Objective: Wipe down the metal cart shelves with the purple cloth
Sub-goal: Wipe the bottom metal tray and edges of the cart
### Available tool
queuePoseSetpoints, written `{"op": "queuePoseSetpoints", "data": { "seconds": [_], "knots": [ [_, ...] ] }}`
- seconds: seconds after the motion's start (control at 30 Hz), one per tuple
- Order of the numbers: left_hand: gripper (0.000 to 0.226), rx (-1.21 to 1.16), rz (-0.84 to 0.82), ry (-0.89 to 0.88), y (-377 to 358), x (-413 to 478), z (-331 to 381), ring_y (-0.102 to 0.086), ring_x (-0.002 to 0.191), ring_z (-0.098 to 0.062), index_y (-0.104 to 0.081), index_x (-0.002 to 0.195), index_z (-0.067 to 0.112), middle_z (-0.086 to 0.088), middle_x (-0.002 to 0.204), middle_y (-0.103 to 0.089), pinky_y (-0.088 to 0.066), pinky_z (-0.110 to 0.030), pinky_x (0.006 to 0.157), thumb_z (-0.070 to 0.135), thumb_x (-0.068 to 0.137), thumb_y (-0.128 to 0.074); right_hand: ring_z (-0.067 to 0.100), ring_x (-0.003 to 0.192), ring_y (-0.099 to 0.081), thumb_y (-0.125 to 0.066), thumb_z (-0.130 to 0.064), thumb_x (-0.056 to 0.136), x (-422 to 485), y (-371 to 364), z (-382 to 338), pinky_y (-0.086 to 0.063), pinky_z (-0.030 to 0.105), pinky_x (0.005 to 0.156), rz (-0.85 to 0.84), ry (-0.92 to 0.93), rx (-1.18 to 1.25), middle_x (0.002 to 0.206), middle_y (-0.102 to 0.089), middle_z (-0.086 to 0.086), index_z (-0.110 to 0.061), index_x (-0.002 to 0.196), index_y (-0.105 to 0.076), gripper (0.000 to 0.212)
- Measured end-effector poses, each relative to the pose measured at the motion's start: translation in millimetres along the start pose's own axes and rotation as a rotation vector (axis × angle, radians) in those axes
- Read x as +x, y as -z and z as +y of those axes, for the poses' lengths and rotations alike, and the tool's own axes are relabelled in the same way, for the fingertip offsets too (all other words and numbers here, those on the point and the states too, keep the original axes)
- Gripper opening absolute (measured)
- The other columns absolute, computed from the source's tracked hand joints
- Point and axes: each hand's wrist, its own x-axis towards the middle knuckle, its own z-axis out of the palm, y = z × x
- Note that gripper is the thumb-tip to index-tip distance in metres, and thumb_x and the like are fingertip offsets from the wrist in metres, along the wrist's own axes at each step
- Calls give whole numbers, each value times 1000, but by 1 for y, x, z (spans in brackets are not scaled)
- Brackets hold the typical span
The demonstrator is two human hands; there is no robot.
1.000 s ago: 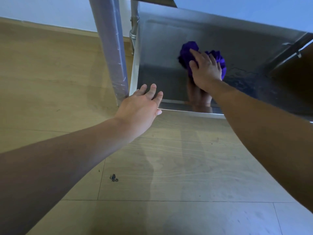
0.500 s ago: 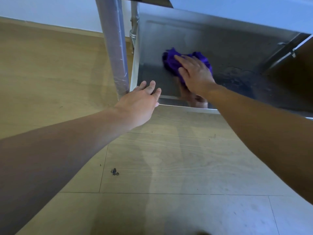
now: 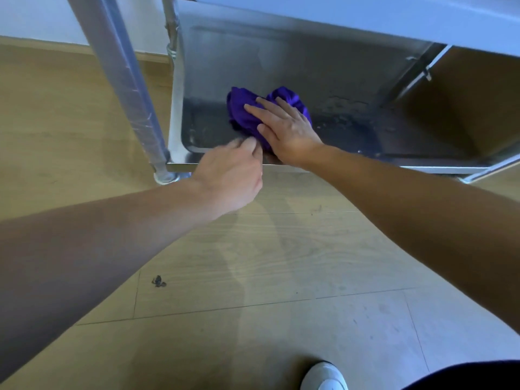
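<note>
Right hand [image 3: 287, 128] is flat on the purple cloth [image 3: 242, 114], fingers straight and spread, palm pressing down, no grasp. The cloth is bunched on the lower shelf [image 3: 281, 60], left half, just behind the front rim [image 3: 422, 161].

Change over the last second: the cloth has come from mid-depth of the shelf toward the near-left, so the stroke has been pulled back to the near edge. Left hand [image 3: 230, 175] was open beside the cart leg [image 3: 123, 80]; it has now shifted right onto the rim, fingers curled and right beside the cloth's near edge. It is motion-blurred, so it can't be told whether it pinches the cloth, grips the rim or holds nothing.

Read: this looks like the end of a pull stroke, possibly with the left hand coming in to rebunch or steady the cloth. That's a judgement, not confirmed.

Task status: a dull, spotted patch [image 3: 346, 111] sits right of the cloth, mid-shelf. The right side doesn't look done, and the next passes probably need to run right. The upper shelf [image 3: 365, 18] is only seen from below, condition unknown.

Risk: the cloth is at the rim, so another pull could drag it off onto the floor [image 3: 281, 249].
</note>
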Motion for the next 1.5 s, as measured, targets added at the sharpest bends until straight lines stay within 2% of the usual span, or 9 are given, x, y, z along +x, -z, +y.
{"op": "queuePoseSetpoints", "data": {
  "seconds": [0.17,0.33,0.47,0.57,0.73,0.97,1.13,1.27,1.5],
  "knots": [
    [46,-15,-54,-11,-8,7,23,-47,116,-25,-45,135,2,-8,127,-47,-50,-37,74,26,95,-43,19,150,-7,-27,-40,105,-22,7,25,-7,45,119,-34,30,-4,161,-19,-13,-46,150,-20,46],
    [54,-51,-64,-25,-15,5,19,-44,123,-28,-39,141,-1,-11,137,-44,-50,-45,88,18,90,-44,19,150,-8,-27,-44,104,-44,15,90,-4,49,120,47,-263,11,160,-19,-14,-48,149,-20,46],
    [60,-65,-29,-55,-18,1,20,-33,137,-25,-32,146,1,-10,150,-33,-49,-42,97,17,90,-45,26,150,-4,-28,-40,104,-38,10,82,-1,51,120,47,-402,64,161,-16,-14,-46,149,-22,46],
    [62,-49,-27,-50,-17,-1,19,-29,139,-24,-27,148,2,-9,153,-28,-46,-39,101,19,91,-45,25,150,-5,-31,-38,103,-24,2,42,-2,50,120,43,-282,70,161,-14,-16,-46,149,-23,48],
    [64,-26,-32,-40,-15,-2,18,-31,135,-23,-28,147,2,-9,146,-32,-50,-40,94,21,89,-47,24,150,-4,-30,-35,105,-20,-2,9,-3,49,119,-23,33,61,161,-16,-14,-44,150,-23,47],
    [51,18,3,-78,-2,15,31,-48,113,-23,-41,136,4,-7,124,-47,-52,-38,80,24,90,-47,23,150,-6,-32,-41,104,-26,11,46,-13,55,119,-100,122,37,161,-18,-12,-47,149,-21,47],
    [54,13,-9,-189,2,41,60,-49,118,-24,-40,139,3,-8,131,-48,-52,-41,86,25,89,-46,22,150,-8,-30,-41,104,-45,14,81,-13,54,119,-48,78,37,160,-22,-11,-45,150,-23,46],
    [48,-38,-8,-164,-1,67,89,-46,119,-21,-43,134,4,-6,126,-47,-52,-37,84,24,90,-46,21,150,-11,-29,-42,104,-67,14,117,-13,52,120,27,-28,47,159,-25,-10,-45,149,-25,45],
    [47,-42,-16,-33,-16,88,122,-52,110,-28,-51,128,-1,-9,118,-51,-52,-38,62,22,87,-48,19,149,-14,-30,-45,104,-102,28,214,-14,50,120,91,-206,23,158,-26,-12,-46,148,-26,45]
  ]
}}
